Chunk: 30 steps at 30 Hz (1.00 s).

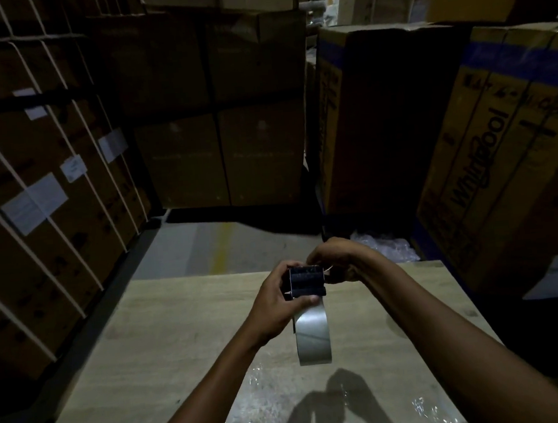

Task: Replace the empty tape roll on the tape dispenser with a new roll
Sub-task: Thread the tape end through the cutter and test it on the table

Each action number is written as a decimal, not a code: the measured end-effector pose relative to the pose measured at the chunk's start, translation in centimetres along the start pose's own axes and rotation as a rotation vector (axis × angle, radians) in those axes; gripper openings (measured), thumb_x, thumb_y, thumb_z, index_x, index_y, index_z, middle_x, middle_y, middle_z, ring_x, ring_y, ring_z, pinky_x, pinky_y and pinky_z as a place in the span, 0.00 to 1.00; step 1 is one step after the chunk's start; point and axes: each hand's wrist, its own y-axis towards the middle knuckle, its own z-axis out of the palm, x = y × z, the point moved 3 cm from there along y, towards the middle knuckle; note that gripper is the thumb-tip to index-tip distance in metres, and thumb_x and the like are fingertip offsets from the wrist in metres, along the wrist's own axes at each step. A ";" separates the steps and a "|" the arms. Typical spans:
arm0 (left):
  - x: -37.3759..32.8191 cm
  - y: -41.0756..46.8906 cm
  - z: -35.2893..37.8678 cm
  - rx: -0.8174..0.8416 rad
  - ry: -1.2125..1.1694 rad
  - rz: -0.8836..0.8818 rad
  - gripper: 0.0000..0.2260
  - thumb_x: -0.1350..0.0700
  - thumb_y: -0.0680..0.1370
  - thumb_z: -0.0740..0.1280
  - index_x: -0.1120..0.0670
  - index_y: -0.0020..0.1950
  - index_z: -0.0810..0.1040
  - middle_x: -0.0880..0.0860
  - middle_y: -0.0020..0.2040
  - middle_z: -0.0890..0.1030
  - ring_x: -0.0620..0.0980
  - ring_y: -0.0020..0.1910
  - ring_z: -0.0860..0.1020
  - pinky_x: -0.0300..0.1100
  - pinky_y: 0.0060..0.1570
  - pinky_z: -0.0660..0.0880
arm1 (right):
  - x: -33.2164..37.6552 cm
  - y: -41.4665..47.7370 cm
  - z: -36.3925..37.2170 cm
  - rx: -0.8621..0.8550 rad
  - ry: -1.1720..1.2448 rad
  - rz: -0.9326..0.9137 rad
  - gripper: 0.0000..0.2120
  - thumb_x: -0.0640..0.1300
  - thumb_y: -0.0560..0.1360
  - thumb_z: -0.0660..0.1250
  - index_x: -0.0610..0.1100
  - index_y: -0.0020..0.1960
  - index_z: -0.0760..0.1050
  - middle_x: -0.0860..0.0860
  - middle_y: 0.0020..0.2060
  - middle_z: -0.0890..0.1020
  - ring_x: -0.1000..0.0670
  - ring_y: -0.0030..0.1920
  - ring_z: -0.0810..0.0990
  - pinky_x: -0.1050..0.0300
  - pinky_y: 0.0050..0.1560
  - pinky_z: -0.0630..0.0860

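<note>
I hold a black tape dispenser (306, 281) above the wooden table (168, 349). A shiny roll of tape (313, 336) sits on it, facing me edge-on. My left hand (278, 299) grips the dispenser's left side, thumb across its near edge above the roll. My right hand (337, 260) is closed at the dispenser's far right top, fingers pinched there; what they pinch is too dark to tell.
Stacked cardboard boxes (44, 205) with white straps line the left. More boxes (223, 125) stand ahead, and a large printed carton (503, 164) is on the right. Clear plastic film (385, 249) lies beyond the table's far right edge. Concrete floor (220, 247) with a yellow line lies past the table.
</note>
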 end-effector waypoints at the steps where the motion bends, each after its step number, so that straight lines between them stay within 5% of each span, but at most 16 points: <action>1: 0.0 0.1 -0.1 -0.001 0.002 -0.012 0.23 0.56 0.69 0.78 0.46 0.60 0.74 0.52 0.56 0.82 0.52 0.56 0.82 0.49 0.55 0.81 | -0.1 0.1 0.0 0.004 0.015 0.003 0.02 0.38 0.74 0.65 0.40 0.46 0.75 0.45 0.41 0.77 0.51 0.38 0.77 0.61 0.32 0.74; 7: 0.1 0.7 -0.8 -0.011 -0.047 -0.056 0.24 0.57 0.68 0.78 0.49 0.60 0.75 0.53 0.56 0.82 0.50 0.55 0.82 0.49 0.56 0.81 | -1.2 0.5 0.5 -0.008 0.125 0.044 0.10 0.46 0.72 0.66 0.42 0.49 0.77 0.45 0.44 0.79 0.50 0.40 0.76 0.60 0.33 0.73; 10: -0.2 1.2 -1.3 -0.017 -0.101 -0.073 0.24 0.60 0.68 0.78 0.51 0.61 0.75 0.53 0.57 0.83 0.50 0.56 0.82 0.44 0.54 0.80 | -2.5 0.6 1.1 0.039 0.332 0.047 0.24 0.64 0.73 0.64 0.44 0.53 0.80 0.45 0.49 0.82 0.47 0.47 0.77 0.56 0.40 0.73; 14: -1.1 2.1 -2.0 -0.064 -0.157 -0.063 0.24 0.60 0.68 0.78 0.53 0.62 0.75 0.51 0.56 0.84 0.50 0.56 0.83 0.41 0.51 0.80 | -5.8 0.8 3.2 0.178 0.441 0.095 0.36 0.72 0.71 0.59 0.43 0.61 0.79 0.41 0.54 0.80 0.40 0.52 0.79 0.44 0.54 0.75; 18: -1.2 2.7 -2.5 -0.096 -0.207 -0.062 0.22 0.63 0.70 0.77 0.52 0.61 0.76 0.53 0.56 0.85 0.52 0.56 0.83 0.44 0.51 0.80 | -8.0 0.2 5.8 0.471 0.839 0.040 0.35 0.69 0.75 0.60 0.40 0.66 0.77 0.38 0.58 0.82 0.35 0.56 0.80 0.38 0.58 0.74; 25: -1.9 2.8 -2.1 0.011 -0.365 -0.119 0.24 0.60 0.67 0.78 0.45 0.60 0.80 0.54 0.59 0.84 0.55 0.60 0.81 0.44 0.55 0.80 | -8.3 -0.3 6.5 0.455 1.075 -0.045 0.26 0.62 0.73 0.70 0.41 0.59 0.81 0.42 0.48 0.83 0.44 0.40 0.82 0.52 0.39 0.78; 28: -2.3 2.9 -1.3 0.030 -0.405 -0.120 0.21 0.53 0.70 0.77 0.48 0.62 0.80 0.54 0.61 0.83 0.55 0.62 0.80 0.45 0.56 0.79 | -8.6 0.1 6.2 0.468 1.155 -0.047 0.28 0.61 0.72 0.72 0.38 0.58 0.80 0.40 0.47 0.82 0.43 0.41 0.82 0.49 0.44 0.81; 30: -2.7 3.0 -0.8 -0.025 -0.398 -0.153 0.21 0.42 0.73 0.72 0.50 0.62 0.80 0.54 0.60 0.83 0.54 0.62 0.80 0.47 0.56 0.80 | -8.9 0.3 5.9 0.479 1.223 -0.049 0.26 0.60 0.72 0.72 0.37 0.55 0.82 0.39 0.44 0.83 0.39 0.42 0.84 0.42 0.58 0.79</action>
